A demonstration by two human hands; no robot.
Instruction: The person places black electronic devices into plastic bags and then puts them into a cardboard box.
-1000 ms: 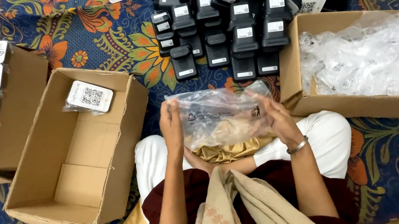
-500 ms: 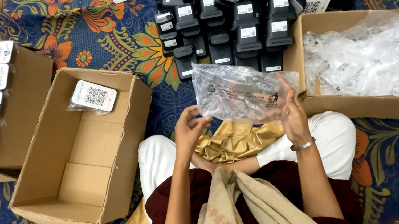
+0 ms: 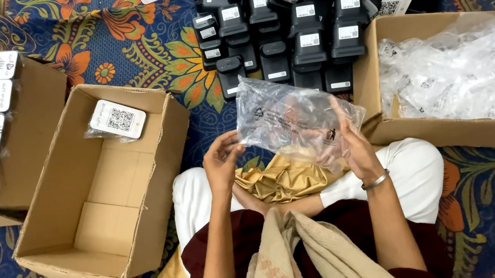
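Above the lap, both hands (image 3: 222,160) (image 3: 350,142) pinch a clear bag (image 3: 294,118), right fingertips blurred behind plastic.

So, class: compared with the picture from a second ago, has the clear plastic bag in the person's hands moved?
Yes. The clear plastic bag has risen away from the lap, and its top edge now overlaps the pile of black devices.
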